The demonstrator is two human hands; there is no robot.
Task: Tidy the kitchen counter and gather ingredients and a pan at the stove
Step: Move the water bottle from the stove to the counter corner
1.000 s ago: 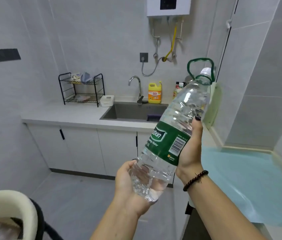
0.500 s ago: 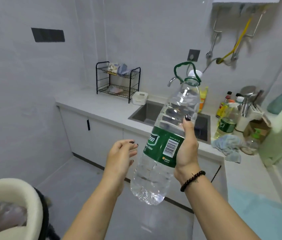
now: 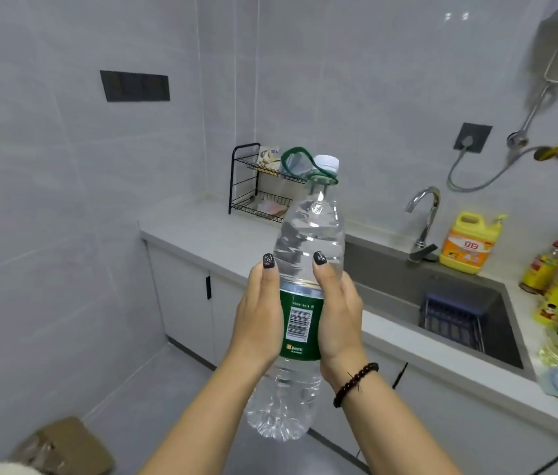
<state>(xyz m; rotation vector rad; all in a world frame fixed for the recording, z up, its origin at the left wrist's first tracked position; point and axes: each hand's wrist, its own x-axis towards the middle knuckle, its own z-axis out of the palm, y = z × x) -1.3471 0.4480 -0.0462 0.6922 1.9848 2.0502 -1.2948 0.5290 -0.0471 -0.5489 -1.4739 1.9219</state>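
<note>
Both hands on the water bottle (image 3: 308, 234) now: left hand (image 3: 259, 317) and right hand (image 3: 337, 311) grip its green label, upright, near the counter (image 3: 202, 231) and sink (image 3: 390, 269).

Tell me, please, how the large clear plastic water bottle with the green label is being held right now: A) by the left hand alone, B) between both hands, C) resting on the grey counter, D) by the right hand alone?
B: the left hand and right hand clasp the large clear plastic water bottle with the green label from either side, in the air.
</note>
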